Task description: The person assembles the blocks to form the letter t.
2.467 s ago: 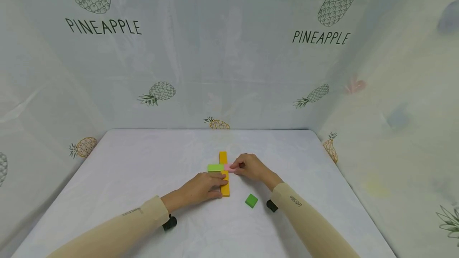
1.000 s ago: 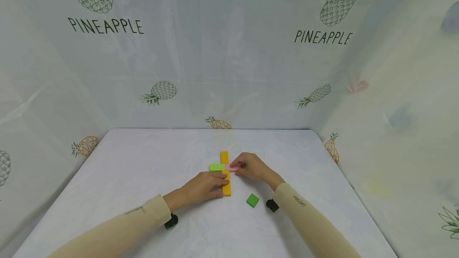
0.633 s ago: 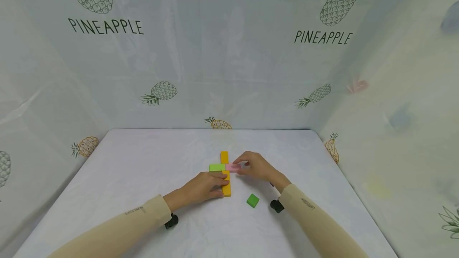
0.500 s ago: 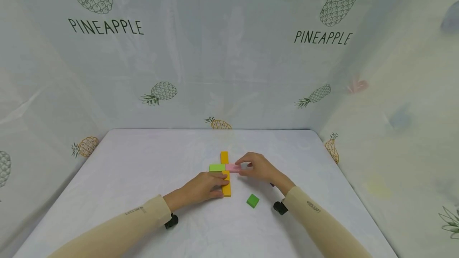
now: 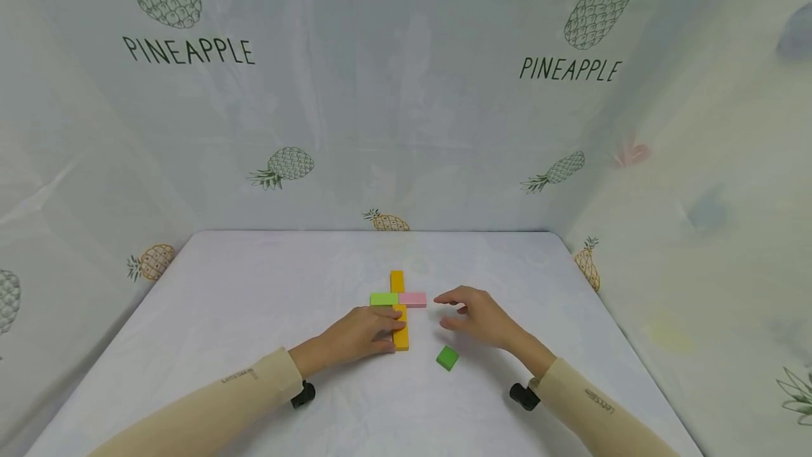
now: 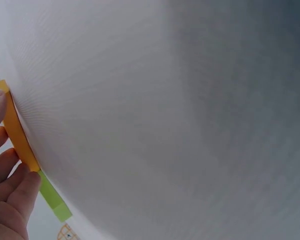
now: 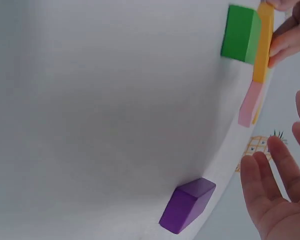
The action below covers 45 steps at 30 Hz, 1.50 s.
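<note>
Movement: the right hand [image 5: 478, 316] has drawn off the pink rectangular block [image 5: 413, 298], to the right and toward the person; the left hand [image 5: 355, 336] and the blocks show no clear shift.
Right grip: parted wide, holding nothing; a gap separates the fingertips from the pink block's right end.
Left grip: closed on the long orange bar-shaped block [image 5: 401, 339], fingers across its top, thumb at its near end.
Pink block: flat on the white table [image 5: 285, 266], end to end with the lime-green rectangular block [image 5: 383, 298] on its left, at the orange bar's far end.
Far piece: an orange rectangular block [image 5: 397, 281] shows beyond that row; its near end is hidden.
Loose pieces: a bright-green square block [image 5: 447, 358], apart, right of the orange bar; a purple rectangular block [image 7: 187, 205], apart, seen in the right wrist view.
Material: smooth, evenly coloured; wood or plastic cannot be determined.
Handling, as judged: light, stiff, unlikely to break; smooth faces may slide, so a knock could open the joints.
Hold point, pink block: its long sides, near the free right end.
Hold point, orange bar: its long sides, near the middle.
</note>
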Tool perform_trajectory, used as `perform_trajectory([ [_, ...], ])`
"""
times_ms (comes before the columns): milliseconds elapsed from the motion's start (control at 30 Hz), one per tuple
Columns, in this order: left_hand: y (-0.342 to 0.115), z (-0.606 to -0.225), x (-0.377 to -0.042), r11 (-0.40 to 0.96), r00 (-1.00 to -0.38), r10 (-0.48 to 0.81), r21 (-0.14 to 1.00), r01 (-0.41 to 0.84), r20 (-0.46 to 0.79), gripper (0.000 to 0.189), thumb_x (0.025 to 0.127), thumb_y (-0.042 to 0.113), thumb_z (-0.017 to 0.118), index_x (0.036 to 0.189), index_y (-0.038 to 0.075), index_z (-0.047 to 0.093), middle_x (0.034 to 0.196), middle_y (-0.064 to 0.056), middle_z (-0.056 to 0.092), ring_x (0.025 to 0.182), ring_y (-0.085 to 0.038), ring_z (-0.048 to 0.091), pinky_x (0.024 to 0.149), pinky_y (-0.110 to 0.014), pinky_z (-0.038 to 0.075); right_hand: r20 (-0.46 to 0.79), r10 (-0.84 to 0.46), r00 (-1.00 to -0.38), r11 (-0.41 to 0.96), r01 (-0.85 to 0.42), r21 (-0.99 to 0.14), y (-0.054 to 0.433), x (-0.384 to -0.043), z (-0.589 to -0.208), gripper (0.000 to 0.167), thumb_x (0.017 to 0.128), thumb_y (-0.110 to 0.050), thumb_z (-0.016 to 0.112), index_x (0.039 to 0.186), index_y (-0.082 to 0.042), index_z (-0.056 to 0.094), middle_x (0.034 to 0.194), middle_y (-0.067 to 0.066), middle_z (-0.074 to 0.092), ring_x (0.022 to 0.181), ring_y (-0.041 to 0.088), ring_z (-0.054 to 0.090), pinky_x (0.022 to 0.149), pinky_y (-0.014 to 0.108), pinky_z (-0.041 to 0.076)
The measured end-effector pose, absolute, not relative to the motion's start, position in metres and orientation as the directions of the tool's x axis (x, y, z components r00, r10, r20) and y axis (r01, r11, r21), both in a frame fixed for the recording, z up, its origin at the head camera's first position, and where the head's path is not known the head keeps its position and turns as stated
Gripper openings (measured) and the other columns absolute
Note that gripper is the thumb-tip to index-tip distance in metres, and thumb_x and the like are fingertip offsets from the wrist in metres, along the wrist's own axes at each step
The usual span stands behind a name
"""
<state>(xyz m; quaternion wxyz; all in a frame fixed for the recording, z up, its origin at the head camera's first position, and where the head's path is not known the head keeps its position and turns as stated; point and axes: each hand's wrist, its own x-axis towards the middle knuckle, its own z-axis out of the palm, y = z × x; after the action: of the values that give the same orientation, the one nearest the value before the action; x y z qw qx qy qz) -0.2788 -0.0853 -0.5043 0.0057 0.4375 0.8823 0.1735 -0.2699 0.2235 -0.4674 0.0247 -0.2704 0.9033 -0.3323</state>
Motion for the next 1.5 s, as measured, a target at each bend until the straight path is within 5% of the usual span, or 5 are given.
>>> perform_trajectory([
  [633, -0.086, -0.501, -0.275, 0.54, -0.606, 0.78, 0.324, 0.777, 0.154, 0.048, 0.098, 0.029, 0.08, 0.14, 0.008, 0.07, 0.148, -0.006, 0.064, 0.144, -0.02, 0.056, 0.118, -0.043, 0.047, 0.15, -0.428, -0.891, 0.637, -0.415, -0.65, 0.234, -0.209, -0.485, 0.036, 0.092, -0.016, 0.085, 0.124, -0.008, 0.073, 0.122, 0.006, 0.074, 0.108, 0.028, 0.07, 0.089, 0.039, 0.064],
  [1500, -0.084, -0.5, -0.275, 0.55, -0.618, 0.773, 0.333, 0.766, 0.143, 0.049, 0.098, 0.03, 0.079, 0.141, 0.008, 0.07, 0.149, -0.006, 0.064, 0.144, -0.02, 0.056, 0.117, -0.044, 0.047, 0.183, -0.397, -0.899, 0.656, -0.418, -0.628, 0.227, -0.191, -0.499, 0.027, 0.086, -0.009, 0.087, 0.111, -0.013, 0.077, 0.107, -0.004, 0.073, 0.095, 0.015, 0.066, 0.083, 0.027, 0.061],
])
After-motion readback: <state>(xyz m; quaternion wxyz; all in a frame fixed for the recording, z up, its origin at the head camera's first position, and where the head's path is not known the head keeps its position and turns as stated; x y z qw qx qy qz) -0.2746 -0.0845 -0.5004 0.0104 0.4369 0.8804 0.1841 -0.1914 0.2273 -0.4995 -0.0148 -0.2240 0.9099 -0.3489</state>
